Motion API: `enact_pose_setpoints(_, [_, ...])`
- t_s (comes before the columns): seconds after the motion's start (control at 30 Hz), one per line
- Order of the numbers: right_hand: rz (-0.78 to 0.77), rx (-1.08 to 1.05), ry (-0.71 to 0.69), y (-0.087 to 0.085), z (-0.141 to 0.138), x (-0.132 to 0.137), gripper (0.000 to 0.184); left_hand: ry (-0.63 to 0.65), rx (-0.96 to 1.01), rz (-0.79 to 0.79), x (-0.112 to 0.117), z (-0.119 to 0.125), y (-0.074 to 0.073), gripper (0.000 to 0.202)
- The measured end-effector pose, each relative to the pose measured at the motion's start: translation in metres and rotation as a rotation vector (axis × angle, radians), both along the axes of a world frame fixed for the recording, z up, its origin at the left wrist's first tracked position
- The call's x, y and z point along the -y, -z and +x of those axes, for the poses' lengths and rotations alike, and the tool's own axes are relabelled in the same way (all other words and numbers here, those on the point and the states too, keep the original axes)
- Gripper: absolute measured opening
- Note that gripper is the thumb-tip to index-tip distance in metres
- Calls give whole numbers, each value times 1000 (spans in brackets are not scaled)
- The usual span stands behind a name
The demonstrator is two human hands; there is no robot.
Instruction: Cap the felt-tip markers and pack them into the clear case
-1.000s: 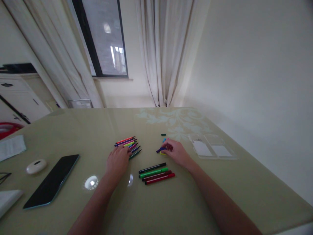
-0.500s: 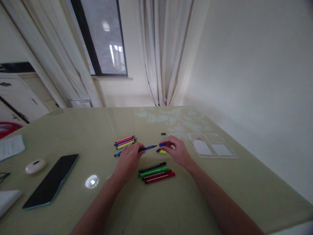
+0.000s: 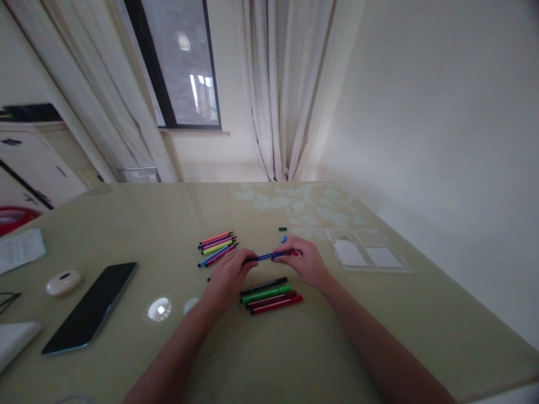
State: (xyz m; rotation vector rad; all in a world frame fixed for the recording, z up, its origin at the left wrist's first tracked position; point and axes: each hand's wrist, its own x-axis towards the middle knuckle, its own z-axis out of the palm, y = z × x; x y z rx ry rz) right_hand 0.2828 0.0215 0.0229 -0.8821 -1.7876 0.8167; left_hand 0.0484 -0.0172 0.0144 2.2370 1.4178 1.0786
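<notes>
My left hand (image 3: 227, 276) pinches the barrel of a blue marker (image 3: 261, 257) held level just above the table. My right hand (image 3: 305, 262) is closed on the marker's other end, where its blue cap sits. A fan of uncapped markers (image 3: 217, 247) lies behind my left hand. A row of capped markers (image 3: 269, 295), black, green, dark red and red, lies in front of both hands. Loose caps (image 3: 283, 229) lie beyond my right hand, and a pink one peeks out beside its fingers.
A dark phone (image 3: 90, 307) lies flat at the left, with a white oval object (image 3: 63, 282) and papers (image 3: 19, 250) beyond it. A clear plastic case (image 3: 366, 256) lies open at the right. The glass-topped table (image 3: 295, 359) meets curtains and a window at the back.
My left hand took a blue marker from the fan and brought it right. My right hand picked up a blue cap, and the two now meet on the marker.
</notes>
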Motion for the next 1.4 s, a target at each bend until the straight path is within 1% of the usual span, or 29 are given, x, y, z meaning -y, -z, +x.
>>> enact_pose_setpoints(0.13, [-19,-24,-9,2,-1,1,24,8,68,-2,0,0,2,11])
enact_pose_setpoints(0.3, [-46,-20,21,3,-3,0,30,3,77,-37,-1,-1,-1,15])
enact_pose_setpoints(0.37, [-84,-5,9,5,-3,-3,33,20,63,-106,-2,-4,-4,16])
enact_pose_setpoints(0.47, [-119,4,14,9,0,-8,36,83,0,-252,-3,-9,-5,19])
enact_pose_setpoints(0.53, [-69,76,59,14,3,-10,34,126,-81,-306,-2,-11,-4,19])
enact_pose_setpoints(0.6, [18,223,89,19,4,-12,29,146,-164,-315,0,-11,-2,17])
enact_pose_setpoints(0.67, [90,384,87,25,4,-13,23,154,-215,-312,3,-9,-1,16])
enact_pose_setpoints(0.8, [167,581,77,33,1,-11,18,179,-204,-331,3,-8,-3,23])
enact_pose_setpoints(0.83, [170,605,68,34,1,-11,17,163,-189,-327,0,-10,-4,25])
enact_pose_setpoints(0.87, [168,619,60,34,0,-11,16,119,-174,-315,-3,-14,-4,26])
enact_pose_setpoints(0.9, [162,625,52,34,0,-11,15,46,-163,-295,-6,-19,-4,25])
enact_pose_setpoints(0.97, [149,624,38,33,0,-11,13,-173,-169,-245,-13,-32,-4,24])
enact_pose_setpoints(1.03, [139,619,30,32,0,-12,12,-373,-232,-205,-18,-45,-3,23])
enact_pose_setpoints(1.07, [133,620,30,32,0,-12,11,-443,-272,-190,-19,-50,-3,23])
enact_pose_setpoints(1.1, [128,623,29,32,0,-13,10,-484,-305,-180,-20,-54,-3,22])
enact_pose_setpoints(1.17, [124,627,26,31,0,-13,8,-487,-330,-197,-20,-56,-3,22])
enact_pose_setpoints(1.27, [131,620,25,32,0,-13,8,-424,-323,-238,-18,-54,-3,23])
enact_pose_setpoints(1.33, [138,616,29,33,0,-13,8,-462,-350,-197,-18,-53,-3,25])
enact_pose_setpoints(1.4, [141,616,27,33,0,-13,8,-549,-391,-136,-19,-54,-2,29])
